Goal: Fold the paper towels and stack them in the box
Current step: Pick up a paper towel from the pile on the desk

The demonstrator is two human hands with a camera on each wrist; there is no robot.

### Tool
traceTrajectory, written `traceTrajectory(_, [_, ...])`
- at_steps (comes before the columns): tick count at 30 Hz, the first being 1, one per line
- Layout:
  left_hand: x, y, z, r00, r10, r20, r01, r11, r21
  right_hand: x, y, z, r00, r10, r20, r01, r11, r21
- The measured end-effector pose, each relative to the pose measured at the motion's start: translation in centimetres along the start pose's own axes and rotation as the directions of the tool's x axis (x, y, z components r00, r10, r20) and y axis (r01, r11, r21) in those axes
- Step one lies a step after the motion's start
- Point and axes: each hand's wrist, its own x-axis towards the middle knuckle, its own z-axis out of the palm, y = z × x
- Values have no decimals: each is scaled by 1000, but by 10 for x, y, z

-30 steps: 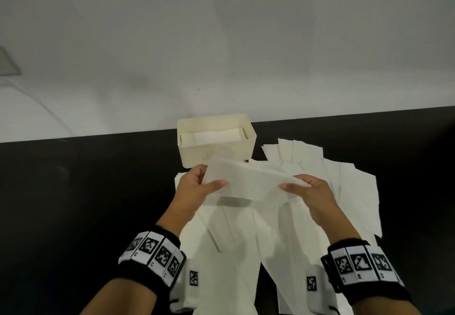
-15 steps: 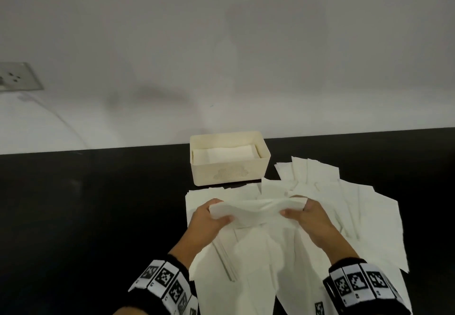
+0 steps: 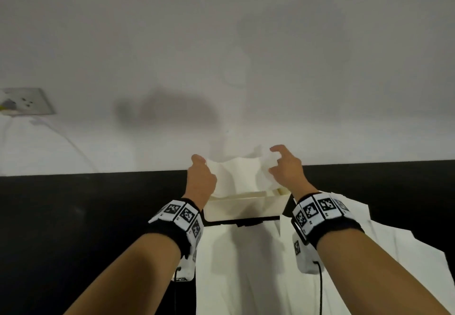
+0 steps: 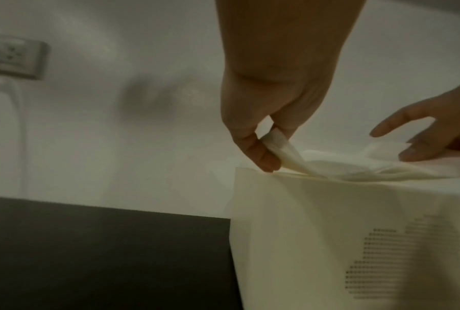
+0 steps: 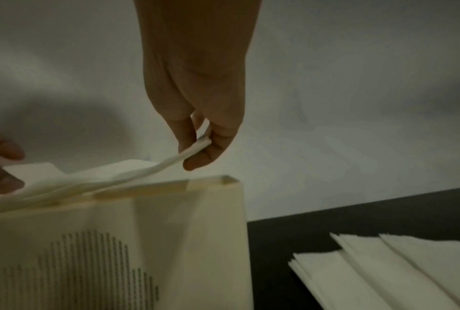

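A folded white paper towel (image 3: 242, 175) sags over the open top of the cream box (image 3: 246, 207) at the back of the black table. My left hand (image 3: 200, 174) pinches its left end (image 4: 277, 142) between thumb and finger, just above the box's left rim. At the towel's right end (image 5: 196, 146) my right hand (image 3: 283, 166) pinches it too, above the right rim of the box (image 5: 210, 184). Whatever lies inside the box is hidden by the towel.
Several unfolded white paper towels (image 3: 246, 265) lie spread on the black table (image 3: 73, 228) in front of and right of the box, with more sheets (image 5: 395, 262) at its right. Behind the box stands a white wall with a socket (image 3: 27, 101) and cable at left.
Both hands have lifted the folded towel from above the spread sheets and carried it forward over the box. The head view has tilted up toward the wall.
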Motion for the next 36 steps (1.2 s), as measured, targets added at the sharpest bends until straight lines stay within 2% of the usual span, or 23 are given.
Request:
traceTrajectory(2, [4,-4,6,997,37,62,-50,974,222,3,5,7,998,11,54,-4,990,-139])
traceTrajectory(5, [10,-6,16,980,71,186,-155,857,492,10,10,20,990,58,130,-18,957,-291])
traceTrajectory(7, [11,-8,23,959,113,259,-254,745,616,15,13,28,984,100,148,-44,940,-339])
traceTrajectory(10, [13,-6,30,895,122,428,-428,500,753,18,16,38,974,163,158,-85,908,-411])
traceTrajectory(12, [14,-3,33,889,71,452,-437,426,792,19,19,43,972,170,165,-77,886,-456])
traceTrajectory(15, [10,4,36,913,1,407,-362,459,811,12,15,47,969,180,170,-74,866,-495])
traceTrajectory(18, [6,13,34,918,-2,397,-367,377,850,8,6,50,977,161,142,-67,857,-511])
traceTrajectory(20, [6,15,36,909,58,413,-407,337,849,13,-4,57,979,72,192,46,834,-549])
traceTrajectory(21, [7,14,38,904,82,420,-423,324,846,16,-8,62,961,47,273,117,824,-554])
traceTrajectory(23, [6,15,41,890,70,450,-444,360,821,18,-12,73,898,53,436,211,819,-534])
traceTrajectory(24, [6,13,42,887,72,456,-447,385,807,18,-11,78,880,62,471,233,808,-541])
traceTrajectory(29, [7,9,35,901,58,430,-398,505,766,11,-11,69,869,69,490,252,791,-557])
traceTrajectory(32, [-3,16,27,919,129,372,-365,633,683,-6,-22,36,899,-44,435,232,891,-391])
traceTrajectory(34, [-18,21,17,941,174,290,-316,759,569,-23,-27,10,937,-94,335,165,967,-192])
traceTrajectory(36, [-40,19,5,962,154,226,-238,877,417,-46,-23,-14,970,-91,223,93,996,1])
